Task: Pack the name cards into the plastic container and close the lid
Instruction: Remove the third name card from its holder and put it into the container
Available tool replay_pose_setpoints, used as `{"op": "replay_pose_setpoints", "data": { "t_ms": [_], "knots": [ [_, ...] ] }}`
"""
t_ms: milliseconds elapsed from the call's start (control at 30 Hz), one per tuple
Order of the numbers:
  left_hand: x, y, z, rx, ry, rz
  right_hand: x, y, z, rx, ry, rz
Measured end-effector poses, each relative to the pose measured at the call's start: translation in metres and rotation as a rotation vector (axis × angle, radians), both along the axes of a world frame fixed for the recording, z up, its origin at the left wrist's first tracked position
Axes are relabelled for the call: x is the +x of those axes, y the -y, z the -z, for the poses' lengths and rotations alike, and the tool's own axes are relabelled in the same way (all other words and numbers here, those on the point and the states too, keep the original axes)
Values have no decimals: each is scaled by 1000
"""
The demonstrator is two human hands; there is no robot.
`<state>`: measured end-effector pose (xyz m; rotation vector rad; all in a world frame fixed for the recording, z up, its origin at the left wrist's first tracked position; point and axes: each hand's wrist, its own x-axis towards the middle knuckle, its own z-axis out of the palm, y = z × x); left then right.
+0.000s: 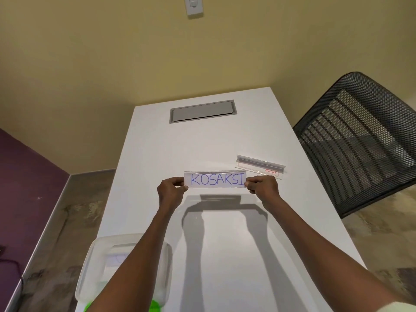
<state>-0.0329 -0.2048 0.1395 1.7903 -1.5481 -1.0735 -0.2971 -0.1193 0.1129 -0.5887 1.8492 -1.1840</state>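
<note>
I hold a clear name card (215, 179) with "KOSAKSI" in blue letters above the middle of the white table (202, 140). My left hand (171, 189) pinches its left end and my right hand (263, 188) pinches its right end. A second clear name card holder (260, 165) lies on the table just behind and to the right. The open clear plastic container (99, 262) stands at the near left table edge, partly under my left forearm, with a card inside it. Something green (155, 306) shows beneath the container.
A grey cable hatch (202, 111) is set into the far end of the table. A black mesh chair (360, 140) stands close to the right edge. The wall is right behind the table, and floor lies on both sides.
</note>
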Motion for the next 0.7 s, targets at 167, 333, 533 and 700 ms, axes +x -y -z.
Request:
{"op": "replay_pose_setpoints", "data": {
  "t_ms": [167, 333, 533, 700],
  "knots": [
    [-14, -6, 10, 1, 59, -2, -9, -6, 8, 30, -41, 31],
    [-27, -12, 25, 3, 88, -37, -12, -8, 15, 84, -105, 41],
    [-37, -20, 46, -3, 120, -8, -11, -8, 26, 167, -209, 13],
    [-40, -20, 65, 2, 159, 34, -8, -6, 41, 222, -282, -22]
  ]
}}
